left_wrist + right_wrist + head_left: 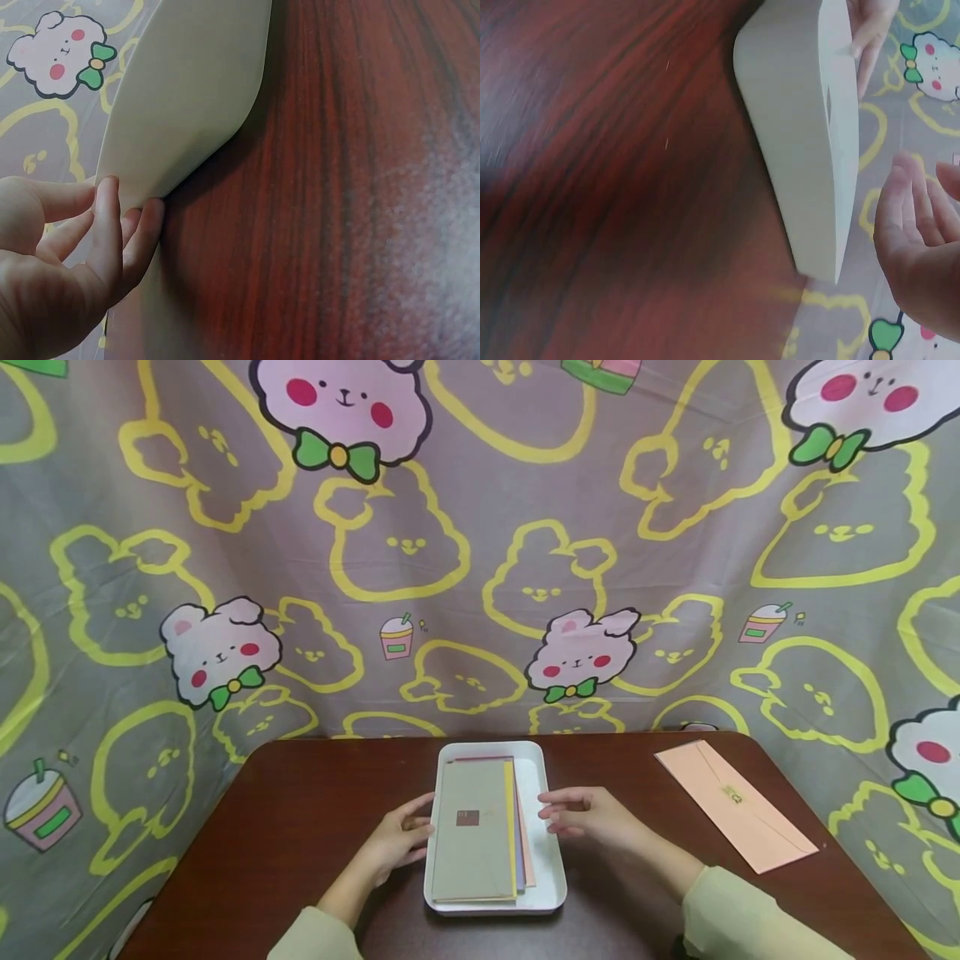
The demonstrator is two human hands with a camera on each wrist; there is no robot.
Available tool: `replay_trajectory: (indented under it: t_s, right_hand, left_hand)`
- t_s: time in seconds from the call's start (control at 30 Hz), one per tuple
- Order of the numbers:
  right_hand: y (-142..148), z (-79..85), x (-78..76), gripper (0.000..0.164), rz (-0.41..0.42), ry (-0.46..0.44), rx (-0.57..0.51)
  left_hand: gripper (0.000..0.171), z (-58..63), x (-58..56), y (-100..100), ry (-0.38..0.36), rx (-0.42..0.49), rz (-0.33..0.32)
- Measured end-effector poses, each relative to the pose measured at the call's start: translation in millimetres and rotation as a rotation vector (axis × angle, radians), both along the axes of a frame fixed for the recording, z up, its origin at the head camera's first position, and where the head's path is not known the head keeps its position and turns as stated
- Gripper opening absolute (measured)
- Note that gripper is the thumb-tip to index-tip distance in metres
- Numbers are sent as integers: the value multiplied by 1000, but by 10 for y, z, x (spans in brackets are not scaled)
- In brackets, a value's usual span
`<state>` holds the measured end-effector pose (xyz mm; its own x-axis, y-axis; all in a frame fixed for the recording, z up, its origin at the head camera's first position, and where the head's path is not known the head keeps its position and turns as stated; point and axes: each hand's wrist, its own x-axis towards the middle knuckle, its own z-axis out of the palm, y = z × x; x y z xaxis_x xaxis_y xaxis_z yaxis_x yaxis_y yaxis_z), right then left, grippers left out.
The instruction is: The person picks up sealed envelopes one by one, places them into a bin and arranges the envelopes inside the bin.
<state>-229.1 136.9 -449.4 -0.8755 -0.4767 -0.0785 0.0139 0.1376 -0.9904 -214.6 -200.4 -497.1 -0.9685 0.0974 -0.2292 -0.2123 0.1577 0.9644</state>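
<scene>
A white tray stands on the table with a stack of long envelopes in it. On top lies a grey-green envelope with a small dark square, and yellow, purple and pink edges show under its right side. My left hand grips the tray's left side; in the left wrist view its thumb is at the rim and its fingers lie against the outer wall. My right hand is at the tray's right side, fingers loosely bent. In the right wrist view a gap shows between that hand and the tray wall.
A separate pink envelope with a small gold seal lies slantwise at the table's right. The dark red-brown wooden table ends at the back against a grey curtain printed with yellow outlines and white rabbits.
</scene>
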Motion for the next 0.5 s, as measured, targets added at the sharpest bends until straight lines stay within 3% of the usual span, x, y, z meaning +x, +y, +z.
replay_trajectory:
  t_s: [0.23, 0.5]
  right_hand:
    - [281, 111, -60, 44, 28, 109, 81]
    - [550, 211, -123, 38, 10, 325, 231]
  left_hand:
    - [54, 3, -5, 2, -8, -10, 8]
    - [54, 2, -19, 14, -16, -16, 14]
